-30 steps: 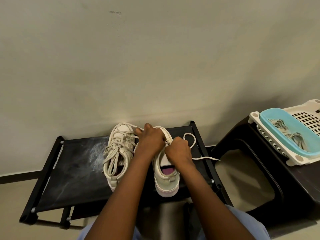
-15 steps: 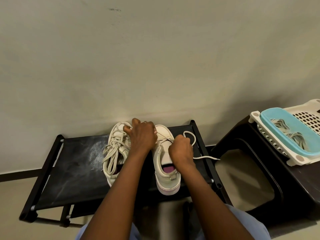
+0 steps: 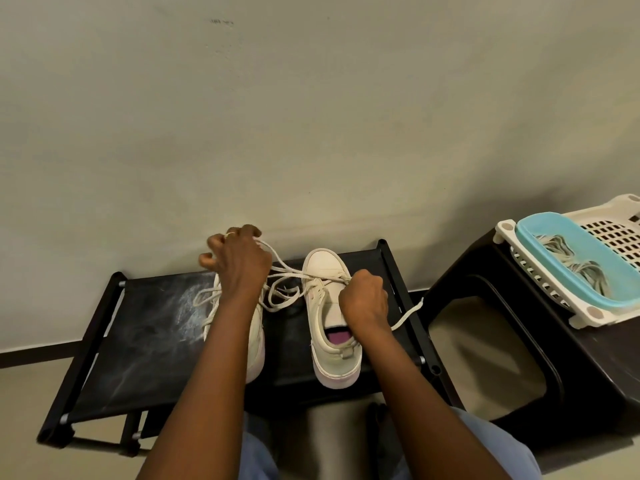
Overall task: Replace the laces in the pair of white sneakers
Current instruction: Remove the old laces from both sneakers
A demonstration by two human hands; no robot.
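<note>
Two white sneakers stand side by side on a black rack shelf [image 3: 145, 327], toes toward the wall. My left arm covers most of the left sneaker [image 3: 255, 344]. The right sneaker [image 3: 329, 306] shows a pink insole. My left hand [image 3: 237, 261] is raised over the left sneaker's toe and pinches a white lace [image 3: 284, 271] that runs across to the right sneaker's eyelets. My right hand [image 3: 363, 301] grips the lace at the right sneaker's tongue. The lace's other end [image 3: 408, 311] trails off to the right.
A dark plastic stool [image 3: 519, 341] stands to the right of the rack. On it sits a white perforated basket [image 3: 609, 237] holding a blue tray [image 3: 568, 258] with more laces [image 3: 571, 265]. A plain wall rises directly behind the rack.
My left hand has pulled up and to the left, drawing the lace out of the right sneaker. The loop beside my right hand has straightened into a trailing end.
</note>
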